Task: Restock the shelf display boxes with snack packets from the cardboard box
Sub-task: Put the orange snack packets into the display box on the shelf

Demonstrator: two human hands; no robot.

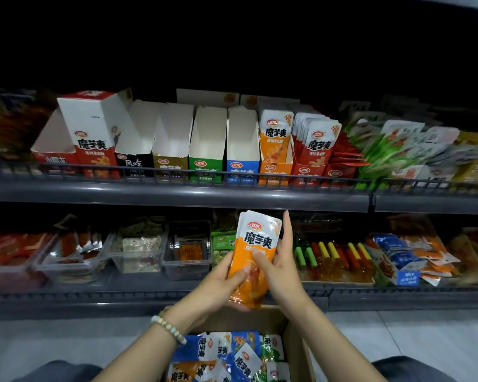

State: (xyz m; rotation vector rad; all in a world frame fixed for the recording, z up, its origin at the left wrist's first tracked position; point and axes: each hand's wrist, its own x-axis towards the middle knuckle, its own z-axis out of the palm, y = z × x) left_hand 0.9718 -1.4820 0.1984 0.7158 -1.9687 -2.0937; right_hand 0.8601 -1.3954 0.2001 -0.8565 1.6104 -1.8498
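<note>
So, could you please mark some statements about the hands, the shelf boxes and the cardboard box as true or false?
1. The left hand and the right hand both hold the orange packets. True.
2. The blue display box is full. False: it looks empty.
3. The orange display box holds packets. True.
4. The cardboard box holds only orange packets. False: blue packets and green packets lie there too.
</note>
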